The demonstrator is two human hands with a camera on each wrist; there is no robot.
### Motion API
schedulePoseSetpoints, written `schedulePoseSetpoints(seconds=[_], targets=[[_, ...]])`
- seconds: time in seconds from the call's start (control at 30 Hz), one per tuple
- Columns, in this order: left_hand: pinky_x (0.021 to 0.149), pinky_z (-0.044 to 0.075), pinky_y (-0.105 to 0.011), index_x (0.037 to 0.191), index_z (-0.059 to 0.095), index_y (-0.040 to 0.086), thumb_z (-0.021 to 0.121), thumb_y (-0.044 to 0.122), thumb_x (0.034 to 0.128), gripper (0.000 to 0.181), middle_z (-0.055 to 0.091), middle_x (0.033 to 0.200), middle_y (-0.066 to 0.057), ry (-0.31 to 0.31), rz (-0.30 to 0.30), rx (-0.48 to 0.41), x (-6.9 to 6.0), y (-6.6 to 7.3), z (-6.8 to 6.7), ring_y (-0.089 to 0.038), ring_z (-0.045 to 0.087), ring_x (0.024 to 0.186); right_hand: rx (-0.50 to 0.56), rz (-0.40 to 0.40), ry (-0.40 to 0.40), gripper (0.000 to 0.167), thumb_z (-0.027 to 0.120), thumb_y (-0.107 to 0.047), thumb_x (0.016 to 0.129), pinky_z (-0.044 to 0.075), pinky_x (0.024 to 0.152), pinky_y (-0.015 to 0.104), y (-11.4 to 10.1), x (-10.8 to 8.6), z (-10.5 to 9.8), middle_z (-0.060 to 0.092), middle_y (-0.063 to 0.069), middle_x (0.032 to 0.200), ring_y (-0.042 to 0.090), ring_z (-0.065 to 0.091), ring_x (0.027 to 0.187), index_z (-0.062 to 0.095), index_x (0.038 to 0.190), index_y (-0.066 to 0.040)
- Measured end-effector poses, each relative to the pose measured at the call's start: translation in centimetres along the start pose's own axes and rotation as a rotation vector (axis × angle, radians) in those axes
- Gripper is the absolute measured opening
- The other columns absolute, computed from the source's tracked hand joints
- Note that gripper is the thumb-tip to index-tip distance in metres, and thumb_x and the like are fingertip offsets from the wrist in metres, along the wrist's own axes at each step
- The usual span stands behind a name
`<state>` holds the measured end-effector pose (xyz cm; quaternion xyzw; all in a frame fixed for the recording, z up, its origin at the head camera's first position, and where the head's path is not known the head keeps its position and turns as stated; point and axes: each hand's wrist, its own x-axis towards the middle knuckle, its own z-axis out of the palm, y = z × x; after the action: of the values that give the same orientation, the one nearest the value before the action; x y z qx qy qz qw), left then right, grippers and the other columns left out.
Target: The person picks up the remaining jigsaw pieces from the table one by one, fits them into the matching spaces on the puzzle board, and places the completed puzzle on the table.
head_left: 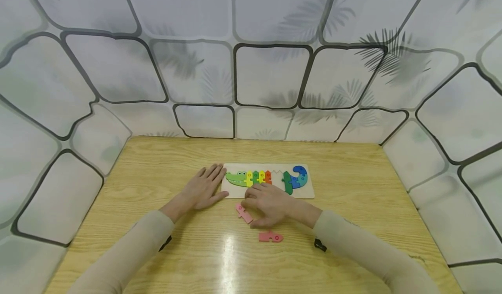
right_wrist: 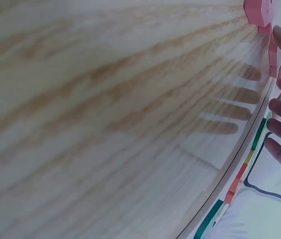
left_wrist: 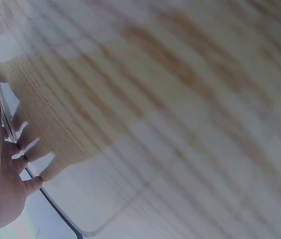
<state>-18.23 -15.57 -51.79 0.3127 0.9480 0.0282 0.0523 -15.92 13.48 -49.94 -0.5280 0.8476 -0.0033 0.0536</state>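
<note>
A wooden crocodile puzzle board [head_left: 278, 191] lies flat, its green head at the left and a blue curled tail at the right, with a bare stretch between the orange and dark green pieces. Flat at the board's left end rests my left hand [head_left: 201, 188], fingers straight and holding nothing. My right hand [head_left: 271, 204] hovers at the board's near edge, fingers apart, partly covering the board. Beside its thumb and index finger lies a pink puzzle piece [head_left: 244, 214]; whether they touch is unclear. Nearer me is a second pink piece [head_left: 270, 237].
The pieces rest on a wood-grain table [head_left: 353, 185]. Patterned walls [head_left: 270, 76] enclose its back and sides. A bright light reflection [head_left: 227, 259] lies on the near part of the tabletop.
</note>
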Motion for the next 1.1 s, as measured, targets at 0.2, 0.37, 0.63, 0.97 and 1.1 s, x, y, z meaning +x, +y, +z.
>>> schedulePoseSetpoints(seconds=[0.2,0.37,0.63,0.97,1.1], targets=[[0.131,0.028,-0.060,0.167,0.024,0.001,0.041,0.060,0.1087,0.085,0.024,0.175,-0.020,0.010,0.004,0.001,0.1,0.0,0.0,-0.039,0.026,0.163,-0.013,-0.009,-0.004,0.067,0.060,-0.070,0.096,0.048,0.120,0.042,0.2,0.5,0.2,0.062,-0.002,0.143,0.020,0.057,0.135,0.060,0.146,-0.026],[0.131,0.027,-0.061,0.167,0.023,0.001,0.041,0.060,0.1086,0.085,0.023,0.176,-0.020,0.005,0.003,-0.002,0.0,0.0,0.0,-0.040,0.026,0.163,0.011,0.001,-0.017,0.070,0.062,-0.070,0.095,0.047,0.121,0.043,0.1,0.9,0.3,0.060,-0.001,0.145,0.021,0.057,0.135,0.059,0.148,-0.025],[0.132,0.026,-0.060,0.167,0.023,0.001,0.041,0.060,0.1089,0.085,0.022,0.176,-0.020,-0.008,-0.008,-0.010,0.0,0.0,0.0,-0.039,0.024,0.164,0.005,0.003,-0.025,0.074,0.063,-0.071,0.092,0.049,0.118,0.043,0.0,1.5,0.3,0.058,-0.001,0.145,0.020,0.056,0.134,0.057,0.149,-0.024],[0.132,0.025,-0.060,0.168,0.022,0.001,0.040,0.060,0.1089,0.085,0.022,0.176,-0.020,-0.013,-0.013,-0.008,0.0,0.0,0.1,-0.039,0.023,0.164,0.020,0.015,-0.071,0.077,0.062,-0.073,0.091,0.047,0.120,0.043,0.1,1.8,0.0,0.056,0.000,0.146,0.020,0.054,0.135,0.055,0.151,-0.026],[0.132,0.025,-0.060,0.168,0.021,0.001,0.040,0.061,0.1089,0.085,0.021,0.176,-0.019,-0.017,-0.015,-0.007,0.1,0.0,0.1,-0.039,0.022,0.164,0.018,0.015,-0.076,0.077,0.062,-0.072,0.091,0.047,0.120,0.042,0.1,1.9,-0.1,0.056,0.000,0.145,0.021,0.054,0.135,0.055,0.151,-0.025]])
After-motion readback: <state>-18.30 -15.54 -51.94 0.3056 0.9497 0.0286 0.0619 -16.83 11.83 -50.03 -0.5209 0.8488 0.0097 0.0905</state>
